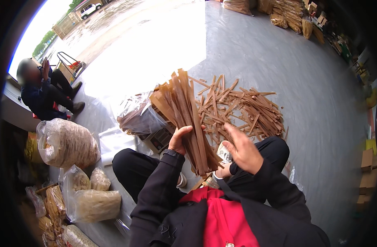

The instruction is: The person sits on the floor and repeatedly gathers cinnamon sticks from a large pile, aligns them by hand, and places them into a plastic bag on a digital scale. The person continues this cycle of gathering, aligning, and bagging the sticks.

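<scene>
A thick bundle of long, flat brown strips (188, 115) is upright in front of me, leaning slightly to the left at its top. My left hand (181, 139) is wrapped round its middle, with the thumb across the front. To the right of the bundle, my right hand (245, 151) is open, fingers stretched out and thumb apart, holding nothing. Beyond it a loose pile of the same brown strips (256, 111) is spread over the floor. Left of the bundle lies a clear plastic bag (149, 120) with brown strips in it, next to a dark device with a display (160, 139).
Stuffed clear bags (67, 142) and smaller packed bags (97, 205) stand at my left. A co-worker (46, 88) sits at the far left by a bright opening. More bundles (289, 14) lie at the back right, and cardboard boxes (366, 173) line the right edge.
</scene>
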A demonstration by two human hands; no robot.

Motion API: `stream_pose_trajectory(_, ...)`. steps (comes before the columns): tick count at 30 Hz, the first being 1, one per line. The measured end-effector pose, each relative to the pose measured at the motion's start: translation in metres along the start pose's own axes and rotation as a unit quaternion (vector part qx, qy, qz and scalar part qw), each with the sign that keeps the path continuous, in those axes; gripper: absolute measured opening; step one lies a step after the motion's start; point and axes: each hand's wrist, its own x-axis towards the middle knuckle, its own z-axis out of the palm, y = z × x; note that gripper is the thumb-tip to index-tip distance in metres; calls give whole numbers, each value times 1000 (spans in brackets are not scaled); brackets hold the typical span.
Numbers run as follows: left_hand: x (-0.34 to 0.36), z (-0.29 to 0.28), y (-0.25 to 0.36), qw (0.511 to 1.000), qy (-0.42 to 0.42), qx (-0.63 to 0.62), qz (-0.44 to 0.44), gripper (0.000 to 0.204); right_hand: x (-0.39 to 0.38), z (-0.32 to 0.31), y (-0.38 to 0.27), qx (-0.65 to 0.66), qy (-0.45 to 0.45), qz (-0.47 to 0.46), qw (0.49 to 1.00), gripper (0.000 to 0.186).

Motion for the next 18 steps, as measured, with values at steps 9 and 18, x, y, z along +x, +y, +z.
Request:
stream_pose_trajectory(9,-3,13,-13,983,-38,76,-162,70,64,1,14,-326,-80,-405,850,59)
stream_pose_trajectory(18,4,-12,-6,971,-81,39,-224,56,83,26,62,-93,-182,-357,912,73)
